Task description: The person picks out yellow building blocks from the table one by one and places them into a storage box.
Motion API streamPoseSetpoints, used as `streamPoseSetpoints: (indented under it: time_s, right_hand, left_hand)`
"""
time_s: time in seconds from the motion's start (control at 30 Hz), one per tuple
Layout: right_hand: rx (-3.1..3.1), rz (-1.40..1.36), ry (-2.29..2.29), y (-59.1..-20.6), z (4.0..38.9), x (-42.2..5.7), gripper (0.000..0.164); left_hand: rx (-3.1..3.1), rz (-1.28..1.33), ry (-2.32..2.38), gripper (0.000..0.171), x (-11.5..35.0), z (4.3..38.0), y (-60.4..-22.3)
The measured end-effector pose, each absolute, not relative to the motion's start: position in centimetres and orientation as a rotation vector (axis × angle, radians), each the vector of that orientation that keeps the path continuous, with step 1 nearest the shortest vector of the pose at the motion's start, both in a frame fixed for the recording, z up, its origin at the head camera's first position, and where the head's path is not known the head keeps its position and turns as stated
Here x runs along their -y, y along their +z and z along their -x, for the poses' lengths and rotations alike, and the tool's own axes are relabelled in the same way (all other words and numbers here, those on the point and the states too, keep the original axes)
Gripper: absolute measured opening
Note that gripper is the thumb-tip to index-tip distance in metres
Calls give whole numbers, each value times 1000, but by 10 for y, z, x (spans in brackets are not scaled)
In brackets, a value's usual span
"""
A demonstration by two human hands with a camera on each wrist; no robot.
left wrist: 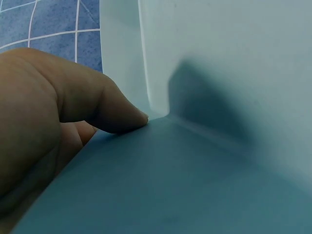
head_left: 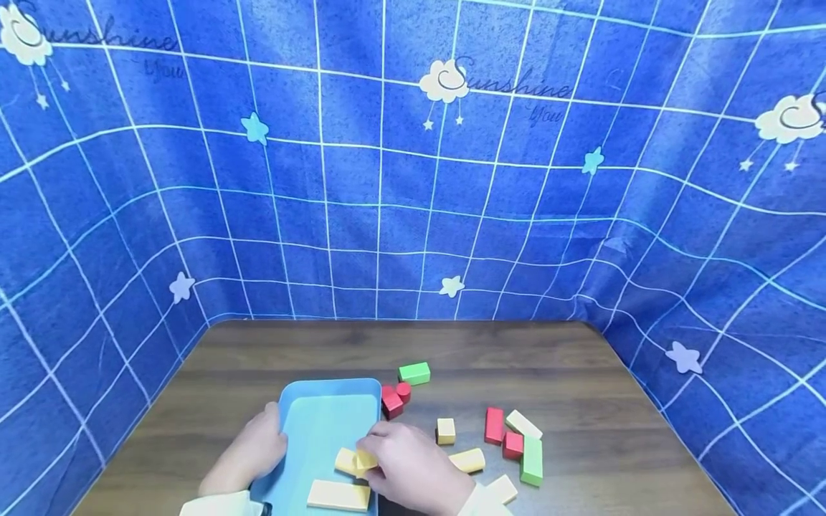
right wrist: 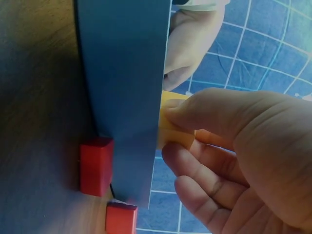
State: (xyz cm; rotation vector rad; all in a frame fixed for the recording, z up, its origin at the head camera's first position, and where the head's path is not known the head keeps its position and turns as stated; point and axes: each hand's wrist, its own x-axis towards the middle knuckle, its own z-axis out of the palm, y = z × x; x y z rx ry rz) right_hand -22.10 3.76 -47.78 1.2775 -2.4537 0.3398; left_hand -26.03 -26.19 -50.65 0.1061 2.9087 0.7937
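Note:
A light blue plastic tray (head_left: 323, 423) lies at the left front of the table. My left hand (head_left: 256, 446) grips its left wall; in the left wrist view the thumb (left wrist: 109, 105) lies along the inner side and the other fingers are behind the wall. Over the tray's right side, my right hand (head_left: 413, 466) pinches a yellow block (right wrist: 176, 134) between thumb and fingers, partly hidden by them. Inside the tray, a yellow cylinder (head_left: 345, 461) sits just beside the held block, and a flat pale yellow block (head_left: 338, 495) lies nearer the front.
Right of the tray stand red blocks (head_left: 391, 403), a green block (head_left: 414, 373) and a yellow cube (head_left: 446, 431). Another yellow cylinder (head_left: 470, 460) is beside my right wrist. Farther right lie several red, green and cream blocks (head_left: 524, 424). A blue gridded curtain (head_left: 413, 179) surrounds the table.

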Motion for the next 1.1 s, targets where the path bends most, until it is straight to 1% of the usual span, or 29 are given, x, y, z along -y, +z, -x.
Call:
streamPoseSetpoints:
  time_s: [0.13, 0.37, 0.67, 0.9, 1.1]
  right_hand:
    - [2429, -1277, 318, -479, 221, -37, 19]
    - [2463, -1297, 312, -480, 217, -34, 17]
    - [2449, -1290, 307, -482, 218, -31, 17]
    - [2490, -1305, 404, -483, 217, -28, 21]
    - [2507, -1301, 384, -484, 213, -26, 22]
  left_hand:
    - [-2900, -112, 789, 61, 261, 261, -505]
    - [-2921, -114, 804, 57, 262, 254, -506]
    - [-2924, -86, 801, 60, 262, 258, -508]
    - [-2914, -66, 787, 63, 260, 258, -507]
    - [-2888, -56, 796, 65, 259, 256, -505]
